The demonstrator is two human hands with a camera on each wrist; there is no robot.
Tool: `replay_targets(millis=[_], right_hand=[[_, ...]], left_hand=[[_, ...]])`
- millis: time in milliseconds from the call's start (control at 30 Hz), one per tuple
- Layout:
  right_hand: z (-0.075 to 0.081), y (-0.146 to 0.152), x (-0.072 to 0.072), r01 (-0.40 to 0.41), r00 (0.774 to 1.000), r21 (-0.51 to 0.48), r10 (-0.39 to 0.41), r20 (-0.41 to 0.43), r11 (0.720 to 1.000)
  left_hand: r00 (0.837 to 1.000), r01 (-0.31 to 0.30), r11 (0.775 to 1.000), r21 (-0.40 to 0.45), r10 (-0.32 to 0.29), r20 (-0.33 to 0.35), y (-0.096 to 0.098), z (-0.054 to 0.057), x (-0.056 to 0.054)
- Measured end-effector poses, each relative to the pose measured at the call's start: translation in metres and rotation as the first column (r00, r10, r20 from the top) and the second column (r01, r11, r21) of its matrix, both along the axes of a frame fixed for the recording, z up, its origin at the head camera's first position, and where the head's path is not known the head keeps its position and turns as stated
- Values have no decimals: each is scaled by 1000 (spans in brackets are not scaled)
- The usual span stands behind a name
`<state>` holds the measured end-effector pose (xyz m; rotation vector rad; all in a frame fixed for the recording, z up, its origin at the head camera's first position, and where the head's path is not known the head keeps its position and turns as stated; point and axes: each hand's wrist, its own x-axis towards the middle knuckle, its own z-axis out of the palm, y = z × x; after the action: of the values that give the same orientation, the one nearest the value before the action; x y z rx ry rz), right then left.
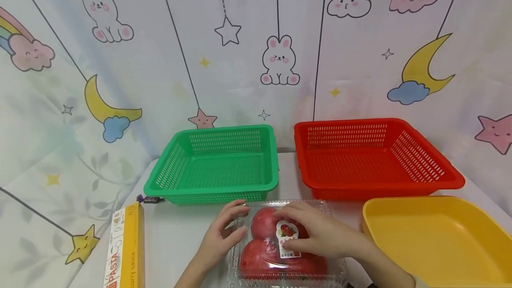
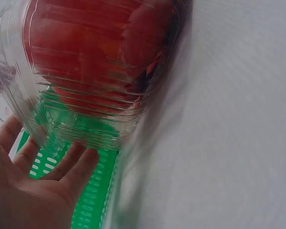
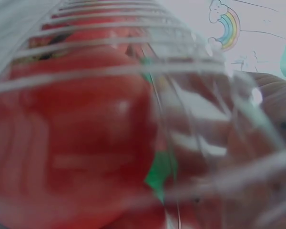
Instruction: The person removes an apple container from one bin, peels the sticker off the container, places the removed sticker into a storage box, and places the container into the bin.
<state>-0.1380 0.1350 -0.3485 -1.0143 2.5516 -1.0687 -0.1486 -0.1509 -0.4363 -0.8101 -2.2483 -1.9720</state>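
Observation:
A clear plastic clamshell box [image 1: 280, 275] holds several large round red fruits [image 1: 258, 252], tomato-like in the right wrist view, with a white label [image 1: 290, 252] on its lid. My left hand [image 1: 222, 234] is at the box's left side, fingers spread and loosely bent; in the left wrist view its fingertips [image 2: 88, 157] lie right at the ridged edge. Over the lid from the right reaches my right hand [image 1: 320, 232], its fingers extended across the label and the thumb lower down. Through the plastic, the right wrist view shows part of that hand [image 3: 262, 129], blurred.
Behind the box stand a green basket [image 1: 210, 194] and a red basket [image 1: 380, 186]. A yellow tub [image 1: 436, 243] sits at the right. To the left lie a pasta box [image 1: 126, 248] and a small dark wrapped sweet [image 1: 151, 199]. A patterned curtain [image 1: 240, 79] hangs behind the table.

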Motion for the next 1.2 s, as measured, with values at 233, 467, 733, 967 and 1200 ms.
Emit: replay_targets(millis=[233, 467, 733, 967, 1200], right_hand=[[1, -2, 0, 72, 997, 35, -71, -36, 997], [-2, -3, -2, 88, 991, 41, -83, -109, 995], [-2, -3, -4, 115, 989, 31, -112, -93, 993], [-1, -1, -6, 97, 995, -12, -97, -35, 995], [-2, -2, -7, 78, 997, -80, -77, 18, 994]], left_hand=[[1000, 8, 1000, 8, -8, -15, 0, 3, 1], [1000, 16, 1000, 12, -15, -23, 0, 2, 1], [1000, 11, 1000, 7, -11, 6, 1, 2, 0], [1000, 3, 1000, -1, -3, 12, 1, 1, -1], [1000, 4, 1000, -2, -4, 8, 0, 0, -1]])
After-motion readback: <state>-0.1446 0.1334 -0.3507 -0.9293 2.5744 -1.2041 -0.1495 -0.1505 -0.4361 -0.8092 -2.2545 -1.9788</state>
